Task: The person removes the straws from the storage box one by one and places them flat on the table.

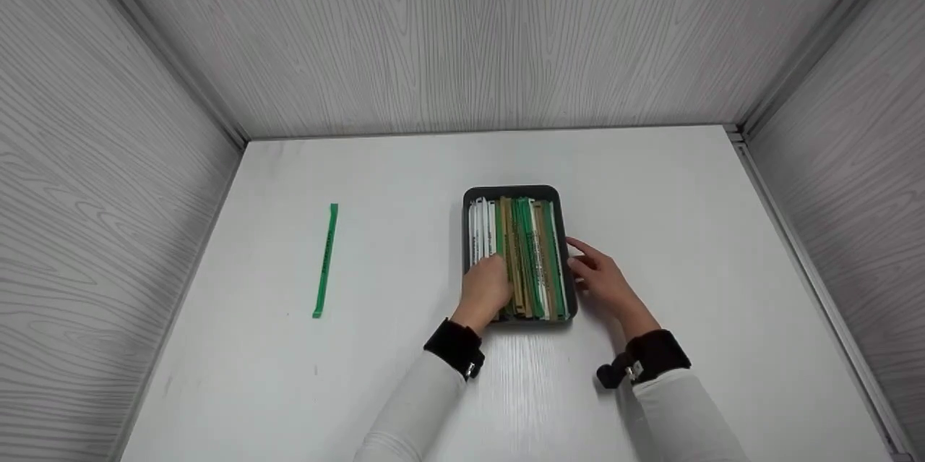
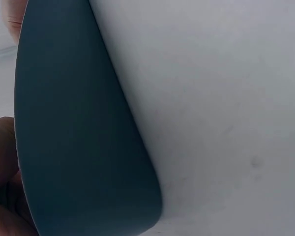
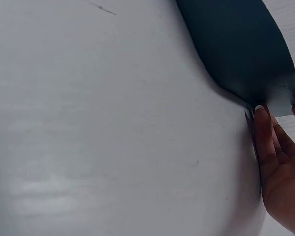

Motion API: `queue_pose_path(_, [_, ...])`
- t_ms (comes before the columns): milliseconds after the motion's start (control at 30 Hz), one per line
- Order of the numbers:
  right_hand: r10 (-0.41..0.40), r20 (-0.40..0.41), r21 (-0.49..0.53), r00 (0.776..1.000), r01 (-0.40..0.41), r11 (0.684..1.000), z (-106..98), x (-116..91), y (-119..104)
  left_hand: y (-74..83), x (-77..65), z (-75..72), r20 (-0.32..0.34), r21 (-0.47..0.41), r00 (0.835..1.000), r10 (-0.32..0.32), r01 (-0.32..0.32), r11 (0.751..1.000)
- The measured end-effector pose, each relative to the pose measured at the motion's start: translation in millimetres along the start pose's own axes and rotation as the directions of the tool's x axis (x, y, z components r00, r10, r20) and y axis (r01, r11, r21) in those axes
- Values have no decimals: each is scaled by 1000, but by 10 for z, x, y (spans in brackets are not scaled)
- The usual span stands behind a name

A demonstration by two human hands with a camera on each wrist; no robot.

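Observation:
A dark tray (image 1: pixel 512 192) with rounded corners is packed with slim printed strips (image 1: pixel 522 245) in white, green and brown, lying lengthwise. My left hand (image 1: pixel 488 285) reaches over the tray's near left part, fingers bent down among the strips; I cannot tell what they hold. In the left wrist view the tray's outer wall (image 2: pixel 83 123) covers most of these fingers. Against the tray's right side, my right hand (image 1: pixel 603 281) touches the wall with loosely extended fingers. The right wrist view shows its thumb (image 3: pixel 263 130) at the tray's lower corner.
One green strip (image 1: pixel 326 259) lies alone on the white table (image 1: pixel 390 375), well left of the tray. Grey wood-grained panels (image 1: pixel 462 35) enclose the table at the back and both sides. Dark bands (image 1: pixel 657 357) with small cameras sit on both wrists.

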State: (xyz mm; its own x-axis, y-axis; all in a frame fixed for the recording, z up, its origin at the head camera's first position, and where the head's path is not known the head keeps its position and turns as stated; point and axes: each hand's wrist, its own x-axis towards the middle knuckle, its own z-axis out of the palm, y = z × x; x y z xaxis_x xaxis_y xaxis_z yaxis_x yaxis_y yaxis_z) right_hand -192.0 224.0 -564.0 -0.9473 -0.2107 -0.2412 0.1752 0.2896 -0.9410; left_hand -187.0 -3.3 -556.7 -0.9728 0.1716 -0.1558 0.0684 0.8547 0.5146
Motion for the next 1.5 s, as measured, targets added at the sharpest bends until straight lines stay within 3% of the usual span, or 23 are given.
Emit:
queue_pose_path(333, [-31,-23,-31,999,30,999,-1,104,240,9,34,22,22,132,1000,1,-4,991])
queue_pose_path(600, [-35,-33,-24,999,34,999,-1,87,230,-13,28,-32,34,7,999,-8,8,1000])
queue_pose_path(700, [-24,-11,-18,1000,24,1000,-4,30,112,-19,29,-90,30,-44,999,-21,22,999])
queue_pose_path(833, [-13,-13,-16,1000,13,1000,-6,34,122,-34,20,-179,34,-74,999,-35,38,997])
queue_pose_path(933, [-20,-29,-18,999,20,1000,-13,86,249,-42,2,-248,31,-56,999,-35,37,998])
queue_pose_path(1200, [-20,-29,-15,999,19,1000,13,100,272,-158,-134,-513,-47,-13,997,-66,65,998])
queue_pose_path(1333, [-29,-27,-19,999,28,999,14,119,264,-306,-212,-709,-113,-29,983,-142,140,990])
queue_pose_path(1500, [-10,-22,-25,1000,10,1000,-9,129,231,-589,-306,-964,-191,-91,955,-225,211,973])
